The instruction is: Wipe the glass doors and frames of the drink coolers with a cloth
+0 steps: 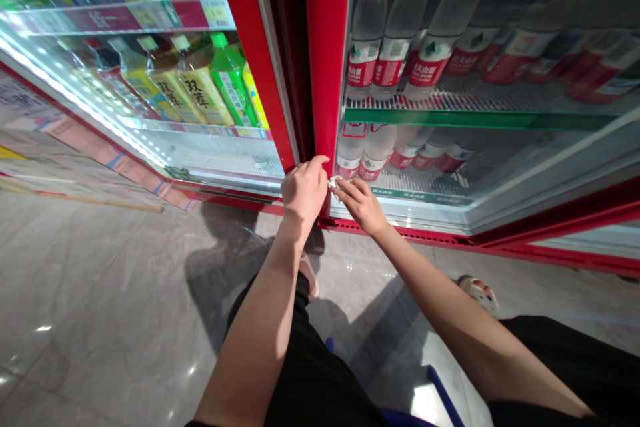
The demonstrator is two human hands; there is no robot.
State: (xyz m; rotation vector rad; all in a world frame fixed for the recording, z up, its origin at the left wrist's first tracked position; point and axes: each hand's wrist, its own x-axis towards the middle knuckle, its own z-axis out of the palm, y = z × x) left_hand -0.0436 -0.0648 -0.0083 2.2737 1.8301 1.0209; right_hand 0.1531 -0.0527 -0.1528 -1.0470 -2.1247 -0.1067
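My left hand (304, 190) is closed at the lower part of a red fridge door frame (325, 80), one finger lying across its front and the other fingertips hidden. Pinched in the fingers of my right hand (364, 205) is a crumpled white tissue (335, 182), which touches the bottom left corner of the glass beside that frame. Behind the glass, water bottles (363, 67) with red caps and red labels stand on the upper shelf. More bottles (373, 150) are on the shelf below, just above my right hand.
A second fridge (273, 73) with a red frame stands on the left, holding bottled drinks (193, 83) on lit shelves. Stacked cartons (85, 153) are at the far left. Grey shiny tiles (110, 280) cover the floor. Blue bars (443, 393) show beneath my legs.
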